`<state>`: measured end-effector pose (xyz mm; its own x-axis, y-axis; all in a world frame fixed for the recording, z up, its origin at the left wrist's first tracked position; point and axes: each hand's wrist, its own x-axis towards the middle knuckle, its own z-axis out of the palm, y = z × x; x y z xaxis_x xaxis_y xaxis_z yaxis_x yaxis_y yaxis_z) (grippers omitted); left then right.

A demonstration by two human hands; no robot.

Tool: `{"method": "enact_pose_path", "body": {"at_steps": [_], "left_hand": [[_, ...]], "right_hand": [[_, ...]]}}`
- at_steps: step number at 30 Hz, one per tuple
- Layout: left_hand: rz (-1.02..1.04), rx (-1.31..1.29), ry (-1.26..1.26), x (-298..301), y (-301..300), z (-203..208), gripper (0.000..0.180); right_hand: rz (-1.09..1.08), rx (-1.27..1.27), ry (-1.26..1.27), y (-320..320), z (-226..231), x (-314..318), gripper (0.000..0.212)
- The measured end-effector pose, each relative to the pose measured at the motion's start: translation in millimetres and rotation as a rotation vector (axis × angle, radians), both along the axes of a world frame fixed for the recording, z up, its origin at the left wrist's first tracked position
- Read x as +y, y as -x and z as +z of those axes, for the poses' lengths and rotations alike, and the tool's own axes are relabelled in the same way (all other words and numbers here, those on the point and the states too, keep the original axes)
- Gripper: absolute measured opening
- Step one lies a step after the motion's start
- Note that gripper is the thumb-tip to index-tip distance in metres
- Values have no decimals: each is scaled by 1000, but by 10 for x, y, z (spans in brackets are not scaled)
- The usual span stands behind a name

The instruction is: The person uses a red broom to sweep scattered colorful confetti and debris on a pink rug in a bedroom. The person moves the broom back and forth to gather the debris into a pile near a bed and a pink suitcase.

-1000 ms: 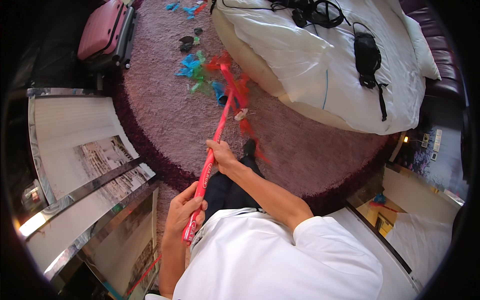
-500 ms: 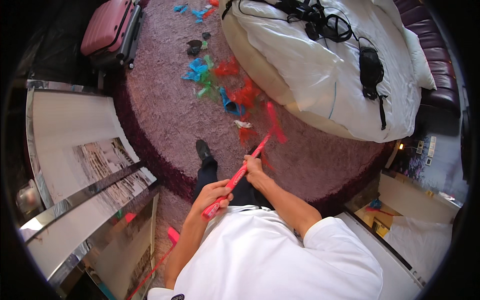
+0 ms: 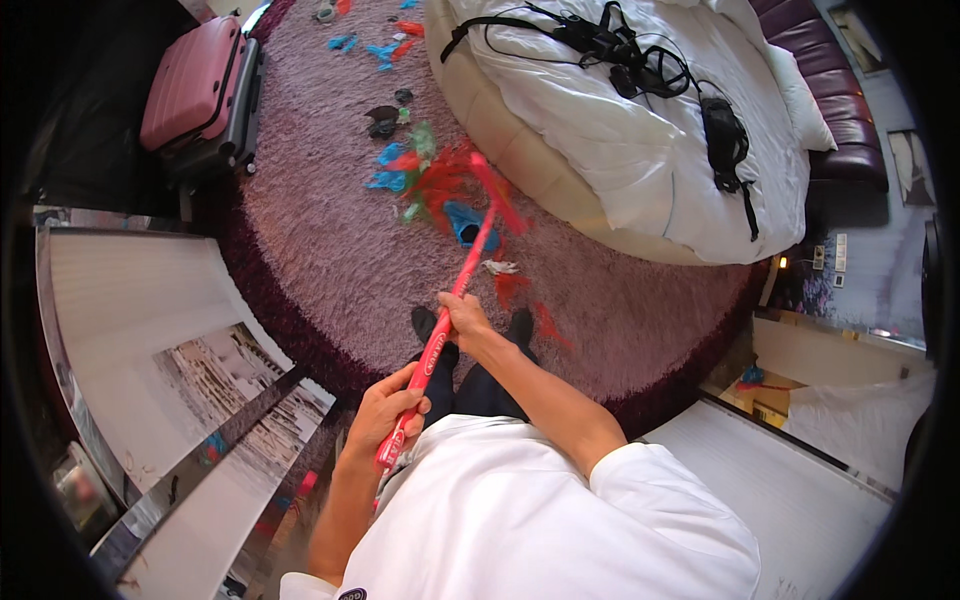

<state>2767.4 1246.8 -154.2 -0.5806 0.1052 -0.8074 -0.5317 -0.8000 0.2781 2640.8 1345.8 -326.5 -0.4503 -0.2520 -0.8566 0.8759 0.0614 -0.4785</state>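
Note:
My left hand (image 3: 385, 410) grips the top end of a long red handle, close to my waist. Farther along the same handle, my right hand (image 3: 463, 316) is wrapped round it. The handle belongs to what looks like a broom (image 3: 472, 262), its pink-red head blurred by motion on the rug. Beside the head lie crumpled red pieces (image 3: 440, 185), partly smeared. Close by are a blue piece (image 3: 468, 222), a green one (image 3: 422, 145) and a white scrap (image 3: 500, 267). More red scraps (image 3: 512, 290) lie nearer my feet.
A round bed (image 3: 590, 150) with white bedding and black straps (image 3: 620, 60) stands right of the rug (image 3: 310, 190). Pink and dark suitcases (image 3: 195, 85) stand far left. White panelled furniture (image 3: 130, 300) is on the left. Dark scraps (image 3: 383, 122) and blue scraps (image 3: 380, 52) lie farther off.
The broom head has swung left and away from me, nearer the red and green pieces. Both hands have shifted slightly left, still on the handle. Some red pieces have moved left.

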Motion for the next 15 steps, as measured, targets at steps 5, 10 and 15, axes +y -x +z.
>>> {"method": "enact_pose_path", "body": {"at_steps": [5, 10, 15], "left_hand": [[-201, 19, -197, 9, 340, -290, 30], [-222, -9, -375, 143, 624, -750, 30], [-179, -23, -316, -72, 825, -748, 32]], "right_hand": [[-379, -129, -137, -44, -267, 508, 16], [-470, -138, -346, 53, -566, 844, 13], [-506, -169, -268, 317, -873, 439, 12]]}}
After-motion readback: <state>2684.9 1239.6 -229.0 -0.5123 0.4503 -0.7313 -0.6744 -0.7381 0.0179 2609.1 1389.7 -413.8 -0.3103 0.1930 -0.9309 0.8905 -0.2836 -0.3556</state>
